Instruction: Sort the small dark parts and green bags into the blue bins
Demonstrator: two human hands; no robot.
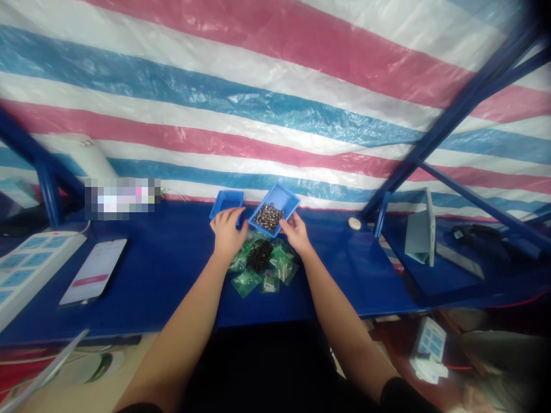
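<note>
My right hand (296,231) grips the lower right edge of a blue plastic bin (284,198), its thumb over the rim. This bin is tilted toward me, and a heap of small brassy metal parts (268,217) lies in its lower end. My left hand (229,228) is at the near edge of a second blue bin (228,198), its fingers bent over the rim; its contents are mostly hidden. Between my forearms, a pile of black screws or similar small parts (260,256) lies on several small green plastic bags (246,283) on the blue table.
A phone (93,271) and a white power strip (32,269) lie to the left on the blue table (172,241). A small round white object (354,223) sits to the right, before a tablet in a stand (424,229). Striped plastic sheeting (275,97) hangs behind, with blue frame posts (383,215) at the sides.
</note>
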